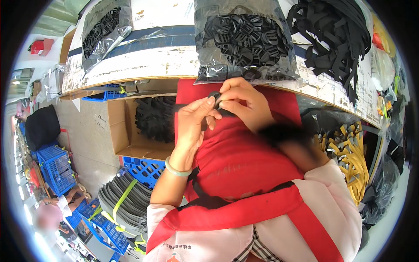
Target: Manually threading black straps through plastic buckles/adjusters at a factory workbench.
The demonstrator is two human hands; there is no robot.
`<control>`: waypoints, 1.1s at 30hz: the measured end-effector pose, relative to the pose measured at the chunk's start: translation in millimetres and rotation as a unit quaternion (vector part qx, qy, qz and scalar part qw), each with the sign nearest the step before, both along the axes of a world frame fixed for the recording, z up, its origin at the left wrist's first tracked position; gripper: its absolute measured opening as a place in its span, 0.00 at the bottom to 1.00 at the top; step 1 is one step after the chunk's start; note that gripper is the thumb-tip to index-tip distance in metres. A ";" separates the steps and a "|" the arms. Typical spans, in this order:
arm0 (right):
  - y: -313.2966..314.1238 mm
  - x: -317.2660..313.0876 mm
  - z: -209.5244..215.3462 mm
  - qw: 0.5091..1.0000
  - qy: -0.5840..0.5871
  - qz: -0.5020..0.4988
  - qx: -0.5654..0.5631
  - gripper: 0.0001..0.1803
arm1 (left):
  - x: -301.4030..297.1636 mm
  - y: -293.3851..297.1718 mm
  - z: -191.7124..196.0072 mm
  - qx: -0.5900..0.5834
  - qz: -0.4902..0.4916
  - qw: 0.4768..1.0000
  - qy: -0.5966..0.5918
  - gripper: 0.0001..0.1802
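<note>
Over my red apron [244,148], near the table's front edge, both hands meet at a small black plastic buckle [215,96]. My left hand [192,120], with a pale bangle [178,169] at its wrist, pinches the buckle between thumb and fingers. From the other side, my right hand [246,102] closes its thumb and fingertips on it; its wrist is blurred. Fingers cover much of the buckle, and whether a strap runs through it I cannot tell. Just beyond the hands lies a clear plastic bag [205,72] full of similar black buckles [251,39].
Another bag of black parts [102,32] lies at the table's left, black straps [336,39] at its right. Below stand a cardboard box [120,126] of black pieces, bundled grey strips [124,203] and yellow straps [351,161]. Another person [54,212] is at the lower left near blue crates [54,168].
</note>
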State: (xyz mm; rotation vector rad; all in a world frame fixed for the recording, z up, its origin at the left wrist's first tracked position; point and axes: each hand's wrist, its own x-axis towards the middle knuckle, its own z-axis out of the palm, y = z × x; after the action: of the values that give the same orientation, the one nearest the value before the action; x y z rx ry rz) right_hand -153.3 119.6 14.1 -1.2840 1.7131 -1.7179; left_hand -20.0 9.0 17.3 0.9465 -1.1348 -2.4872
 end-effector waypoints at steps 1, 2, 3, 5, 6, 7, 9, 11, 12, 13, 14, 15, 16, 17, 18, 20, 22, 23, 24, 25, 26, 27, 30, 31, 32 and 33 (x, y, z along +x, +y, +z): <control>3.7 1.6 9.7 1.000 -0.001 0.002 0.002 0.05 | -4.2 1.6 4.7 -0.055 0.024 0.998 -0.017 0.12; 10.6 7.0 29.7 0.997 -0.075 0.023 0.003 0.05 | -4.6 4.1 6.1 -0.081 0.047 0.995 -0.015 0.12; 14.1 8.0 44.3 0.989 -0.145 0.039 0.001 0.05 | -3.8 3.5 7.4 -0.080 0.045 0.996 -0.015 0.12; 12.9 3.5 45.3 0.992 -0.118 0.017 0.050 0.04 | -1.5 0.6 9.6 -0.142 0.032 0.989 0.018 0.12; 11.5 0.3 40.1 0.976 -0.185 0.023 0.115 0.05 | -2.5 0.4 8.7 -0.157 0.033 0.987 0.019 0.11; 10.6 -2.2 37.3 0.951 -0.252 0.029 0.179 0.06 | -4.5 0.9 8.1 -0.158 0.031 0.987 0.021 0.11; 12.7 -0.3 39.8 0.945 -0.257 0.034 0.200 0.08 | -2.8 5.8 5.2 -0.189 0.034 0.981 0.001 0.10; 13.0 -0.4 40.8 0.939 -0.263 0.040 0.221 0.10 | -0.7 6.9 3.4 -0.192 0.038 0.981 -0.005 0.10; 11.5 -1.9 40.0 0.938 -0.259 0.049 0.227 0.11 | -0.2 7.4 2.7 -0.198 0.043 0.979 -0.010 0.09; 9.8 -2.7 38.7 0.937 -0.256 0.059 0.233 0.12 | 0.2 8.3 2.4 -0.197 0.042 0.979 -0.012 0.09; 8.2 -2.6 37.0 0.937 -0.256 0.056 0.232 0.12 | -1.3 9.2 3.5 -0.202 0.050 0.978 -0.012 0.09; 5.7 -1.1 32.9 0.937 -0.284 0.051 0.198 0.11 | -2.5 9.9 4.4 -0.206 0.057 0.977 -0.012 0.09; 3.5 0.2 28.8 0.935 -0.310 0.045 0.164 0.10 | -3.1 10.5 5.1 -0.206 0.056 0.977 -0.011 0.09; 1.1 1.5 23.9 0.935 -0.310 0.044 0.163 0.10 | -3.1 10.7 5.1 -0.281 0.060 0.958 0.004 0.09; -1.0 2.5 19.1 0.926 -0.354 0.030 0.131 0.08 | -3.1 11.1 5.3 -0.354 0.065 0.933 0.019 0.09; -0.2 -0.9 13.8 0.915 -0.392 0.013 0.098 0.08 | 1.8 7.1 6.8 -0.346 0.040 0.937 0.021 0.10; 6.9 -13.8 12.0 0.844 -0.448 0.172 0.241 0.11 | 11.9 0.1 12.1 -0.339 -0.029 0.940 0.009 0.09; 4.9 -13.4 7.1 0.854 -0.400 0.215 0.254 0.13 | 17.8 -1.2 18.8 -0.354 -0.046 0.934 -0.003 0.09; 3.1 -11.4 4.2 0.868 -0.387 0.221 0.217 0.13 | 22.7 -5.0 23.5 -0.337 -0.079 0.938 -0.017 0.08; -1.7 -7.1 -3.3 0.876 -0.380 0.198 0.221 0.13 | 29.6 -5.3 22.6 -0.312 -0.080 0.946 -0.036 0.07; -3.9 -2.7 -6.9 0.894 -0.368 0.159 0.201 0.12 | 39.9 -8.7 28.7 -0.307 -0.108 0.944 -0.060 0.06; -5.2 -4.0 -12.7 0.914 -0.335 0.130 0.189 0.12 | 50.3 -14.7 29.0 -0.316 -0.137 0.937 -0.057 0.06; 10.8 -25.7 19.6 0.984 -0.113 0.039 0.135 0.09 | 107.1 -48.9 27.8 -0.307 -0.087 0.932 -0.173 0.08; 21.8 -40.6 32.9 0.994 -0.015 0.023 0.108 0.08 | 125.8 -57.9 18.7 -0.290 0.035 0.939 -0.180 0.10; 31.7 -58.4 44.2 0.988 0.060 -0.036 0.139 0.08 | 145.5 -71.1 3.4 -0.316 0.153 0.915 -0.198 0.12; 44.9 -82.6 53.4 0.971 0.136 -0.102 0.169 0.08 | 171.1 -93.5 -12.4 -0.275 0.226 0.922 -0.149 0.13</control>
State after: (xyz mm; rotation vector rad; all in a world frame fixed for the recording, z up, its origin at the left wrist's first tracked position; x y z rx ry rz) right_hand -235.9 164.5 67.5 -1.2619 2.2496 -1.3131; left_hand 151.1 -84.4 4.9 1.2525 -1.4025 -1.5719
